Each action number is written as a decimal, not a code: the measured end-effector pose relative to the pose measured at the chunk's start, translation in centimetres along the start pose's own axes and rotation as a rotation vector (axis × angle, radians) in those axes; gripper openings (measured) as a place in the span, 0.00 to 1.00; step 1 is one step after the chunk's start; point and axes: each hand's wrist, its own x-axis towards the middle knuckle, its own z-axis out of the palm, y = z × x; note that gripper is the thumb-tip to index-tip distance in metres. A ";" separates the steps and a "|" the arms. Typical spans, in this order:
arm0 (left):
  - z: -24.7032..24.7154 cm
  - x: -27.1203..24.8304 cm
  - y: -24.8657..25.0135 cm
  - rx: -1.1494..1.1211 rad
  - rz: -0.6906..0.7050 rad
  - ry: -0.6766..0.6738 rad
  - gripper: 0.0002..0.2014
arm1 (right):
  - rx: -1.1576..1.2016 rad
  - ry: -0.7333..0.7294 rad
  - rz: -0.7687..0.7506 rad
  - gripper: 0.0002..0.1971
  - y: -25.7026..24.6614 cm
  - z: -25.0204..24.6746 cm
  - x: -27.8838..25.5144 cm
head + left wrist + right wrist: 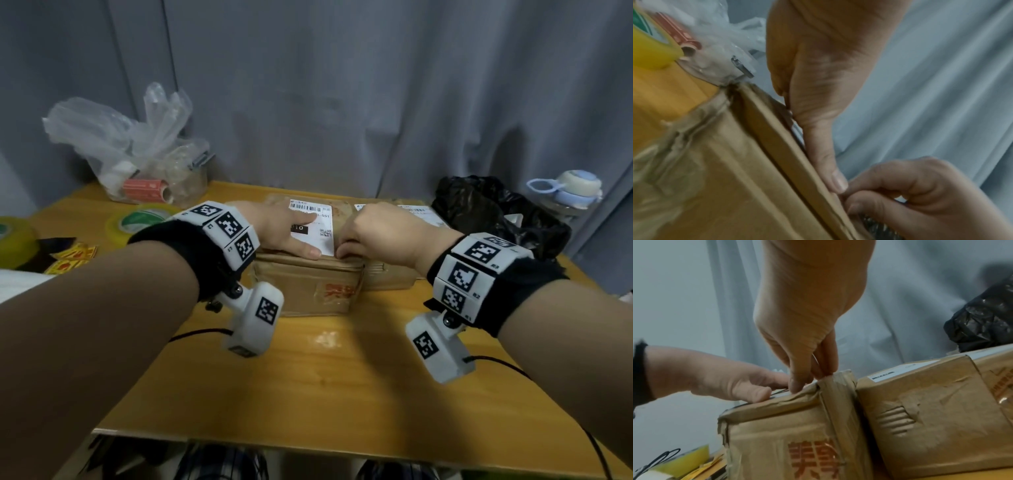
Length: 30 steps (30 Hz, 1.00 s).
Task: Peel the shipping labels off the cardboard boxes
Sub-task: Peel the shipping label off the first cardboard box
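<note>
Two brown cardboard boxes stand side by side on the yellow table (325, 383). The left box (308, 287) carries a white shipping label (317, 219) on top. My left hand (287, 229) lies flat on that label with straight fingers, the thumb along the near edge. My right hand (373, 236) has its fingers curled and pinches at the label's near right corner. In the right wrist view the fingertips (797, 384) press on the top edge of the box (787, 434). The right box (390, 274) bears its own label (421, 214).
A clear plastic bag (113, 137) with a red roll (144, 188) sits back left. Two yellow tape rolls (137, 219) and some wrappers (72, 257) lie at the left. A black bag (496, 212) and a pale blue bottle (572, 192) stand back right. A grey curtain hangs behind.
</note>
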 end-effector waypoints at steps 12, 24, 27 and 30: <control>0.0 0.1 0.4 -0.144 0.033 0.092 0.36 | -0.079 0.040 0.072 0.16 -0.8 0.2 1.2; 0.5 0.1 0.3 -0.204 0.006 0.108 0.37 | -0.045 -0.005 0.078 0.16 -0.9 -0.5 1.5; 0.5 0.0 0.4 -0.200 0.005 0.107 0.37 | -0.046 0.020 0.066 0.16 -0.8 0.0 1.2; 0.5 -0.1 0.5 -0.179 0.010 0.105 0.36 | -0.072 0.070 0.092 0.16 -1.0 0.6 1.3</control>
